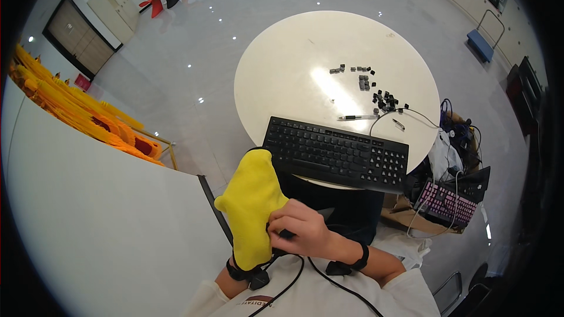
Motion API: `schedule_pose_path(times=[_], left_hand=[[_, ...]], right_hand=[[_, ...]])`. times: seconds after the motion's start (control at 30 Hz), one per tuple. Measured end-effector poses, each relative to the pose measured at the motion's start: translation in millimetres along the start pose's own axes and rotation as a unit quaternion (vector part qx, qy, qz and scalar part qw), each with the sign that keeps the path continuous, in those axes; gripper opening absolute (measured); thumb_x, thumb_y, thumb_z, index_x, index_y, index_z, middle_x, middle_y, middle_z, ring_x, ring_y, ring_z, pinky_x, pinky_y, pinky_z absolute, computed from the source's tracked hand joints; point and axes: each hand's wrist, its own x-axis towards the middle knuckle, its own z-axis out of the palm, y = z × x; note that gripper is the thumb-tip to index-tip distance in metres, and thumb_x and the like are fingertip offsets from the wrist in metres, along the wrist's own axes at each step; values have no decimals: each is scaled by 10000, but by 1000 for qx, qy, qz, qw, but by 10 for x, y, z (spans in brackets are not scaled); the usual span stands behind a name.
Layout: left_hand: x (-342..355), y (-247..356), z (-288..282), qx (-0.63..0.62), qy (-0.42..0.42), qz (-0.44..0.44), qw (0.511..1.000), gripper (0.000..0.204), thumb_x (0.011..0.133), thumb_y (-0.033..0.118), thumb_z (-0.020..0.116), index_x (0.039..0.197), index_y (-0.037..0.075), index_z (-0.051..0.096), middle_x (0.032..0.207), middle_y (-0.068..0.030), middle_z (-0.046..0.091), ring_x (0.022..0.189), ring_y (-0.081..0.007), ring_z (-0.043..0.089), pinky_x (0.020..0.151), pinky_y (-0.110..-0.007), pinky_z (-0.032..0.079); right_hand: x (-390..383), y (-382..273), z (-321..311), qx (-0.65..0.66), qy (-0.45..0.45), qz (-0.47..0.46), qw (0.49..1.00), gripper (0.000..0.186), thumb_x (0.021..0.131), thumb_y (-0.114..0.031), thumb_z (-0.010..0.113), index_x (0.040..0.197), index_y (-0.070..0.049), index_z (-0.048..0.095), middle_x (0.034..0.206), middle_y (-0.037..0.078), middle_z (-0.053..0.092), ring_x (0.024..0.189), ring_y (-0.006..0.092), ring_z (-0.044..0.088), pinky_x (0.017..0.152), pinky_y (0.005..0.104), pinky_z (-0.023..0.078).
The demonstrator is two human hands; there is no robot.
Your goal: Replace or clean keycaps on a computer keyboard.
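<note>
A yellow cloth mitt or cover (252,199) with dark edging hides my left hand, whose wrist comes out below it. Its fingers do not show, and a small bulge pokes out on the mitt's left side. Against the mitt's right edge, my right hand (302,229) is closed, with fingers curled together in a pinch. Something dark shows by its fingertips, too hidden to name. Just beyond both hands lies a black keyboard (335,151) on the near edge of the round white table (282,58). Keycaps are off its number pad at the right end.
Loose black keycaps (385,103) lie on the table's right half, beside a pen (355,117) and a small metal tool (399,124). To the right, a box holds cables and a pink-keyed keyboard (447,202). A white panel (106,217) stands at left.
</note>
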Motion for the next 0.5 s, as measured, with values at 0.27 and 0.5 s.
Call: schedule_pose_path(times=[0.27,0.5], left_hand=[[177,204,478,47,124,88,987,550,1228,328,556,1683,26,487,1541,-125,662,1275,-248,684,1136,-379,539],[165,167,251,6,63,6,998,629,1221,434,541,1724,70,440,1598,-105,627,1332,-233,668,1144,-373,547]], right_hand=[[250,-13,-122,-111,-21,56,992,363,791,26,901,1084,-45,698,976,98,744,855,297,676,736,393,569],[113,-229,-37,-81,-82,56,992,420,777,50,907,1103,-47,661,963,93,708,869,315,695,741,409,584]])
